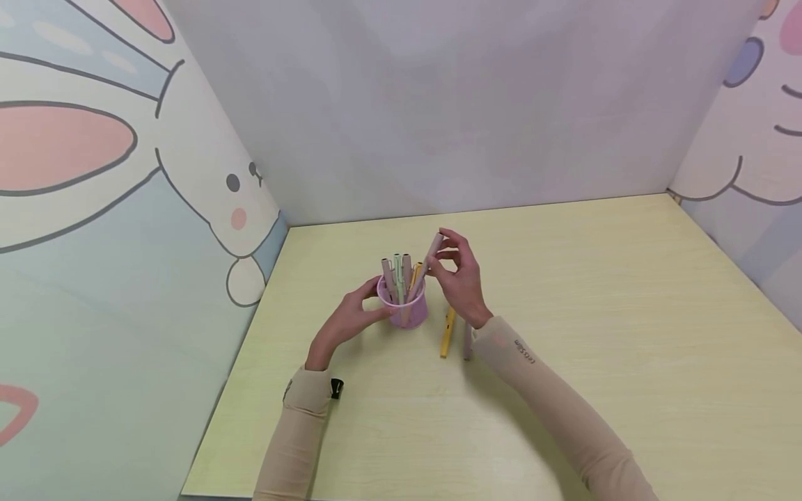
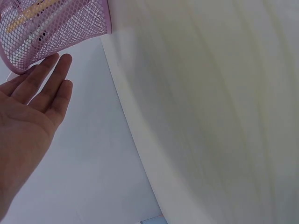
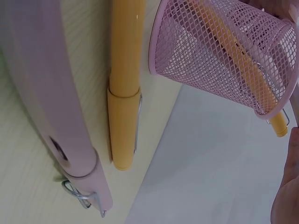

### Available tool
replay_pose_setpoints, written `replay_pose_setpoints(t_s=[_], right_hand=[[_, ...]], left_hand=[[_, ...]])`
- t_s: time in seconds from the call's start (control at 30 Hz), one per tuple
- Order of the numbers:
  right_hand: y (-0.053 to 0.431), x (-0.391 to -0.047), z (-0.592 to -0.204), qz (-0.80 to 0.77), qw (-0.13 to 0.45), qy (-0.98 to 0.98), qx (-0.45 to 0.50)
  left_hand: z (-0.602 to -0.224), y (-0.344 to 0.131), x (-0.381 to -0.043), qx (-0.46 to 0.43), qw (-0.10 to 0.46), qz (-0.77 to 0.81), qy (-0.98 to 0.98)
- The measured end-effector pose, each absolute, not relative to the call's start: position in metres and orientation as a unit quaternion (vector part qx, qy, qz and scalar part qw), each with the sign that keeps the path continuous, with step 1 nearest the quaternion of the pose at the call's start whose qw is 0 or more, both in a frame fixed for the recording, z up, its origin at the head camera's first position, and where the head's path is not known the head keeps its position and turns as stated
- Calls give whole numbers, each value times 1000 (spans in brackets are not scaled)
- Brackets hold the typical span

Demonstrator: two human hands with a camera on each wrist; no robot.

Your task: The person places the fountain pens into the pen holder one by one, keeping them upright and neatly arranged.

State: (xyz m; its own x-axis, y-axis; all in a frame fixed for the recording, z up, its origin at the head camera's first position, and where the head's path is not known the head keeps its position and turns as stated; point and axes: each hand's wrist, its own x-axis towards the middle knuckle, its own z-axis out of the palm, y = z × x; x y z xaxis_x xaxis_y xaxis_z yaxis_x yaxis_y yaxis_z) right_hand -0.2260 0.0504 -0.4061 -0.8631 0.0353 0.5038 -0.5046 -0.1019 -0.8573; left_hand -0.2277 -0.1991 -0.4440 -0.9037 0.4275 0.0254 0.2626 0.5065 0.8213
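A pink mesh pen cup [image 1: 410,316] stands on the table with several pens in it, among them a light green pen [image 1: 398,271] and a yellow pen [image 3: 252,70]. My left hand [image 1: 351,319] holds the cup at its left side, thumb toward the front and fingers behind; the left wrist view shows the fingertips right at the mesh. Between thumb and fingers, my right hand [image 1: 460,278] pinches a mauve pen [image 1: 434,245] near its upper end. That pen leans, its lower part inside the cup's rim.
Right of the cup, a yellow pen [image 1: 447,337] and a mauve pen [image 1: 467,342] lie on the table, partly hidden by the right hand and sleeve. A small black clip [image 1: 337,388] lies beside the left sleeve. Walls with cartoon drawings border the table [image 1: 595,292].
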Motion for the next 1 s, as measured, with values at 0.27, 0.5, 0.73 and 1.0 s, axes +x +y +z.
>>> replay_pose_setpoints(t_s=[0.27, 0.5, 0.73, 1.0], right_hand=[[48, -223, -406, 701, 188, -661, 191], [45, -217, -404, 674, 178, -688, 199], [49, -215, -405, 639, 192, -714, 212], [64, -219, -409, 652, 205, -699, 210]], left_hand=[[-442, -200, -227, 202, 90, 453, 864], [-442, -201, -227, 202, 90, 451, 865], [-444, -199, -227, 200, 90, 453, 864], [-444, -199, -228, 205, 86, 452, 864]])
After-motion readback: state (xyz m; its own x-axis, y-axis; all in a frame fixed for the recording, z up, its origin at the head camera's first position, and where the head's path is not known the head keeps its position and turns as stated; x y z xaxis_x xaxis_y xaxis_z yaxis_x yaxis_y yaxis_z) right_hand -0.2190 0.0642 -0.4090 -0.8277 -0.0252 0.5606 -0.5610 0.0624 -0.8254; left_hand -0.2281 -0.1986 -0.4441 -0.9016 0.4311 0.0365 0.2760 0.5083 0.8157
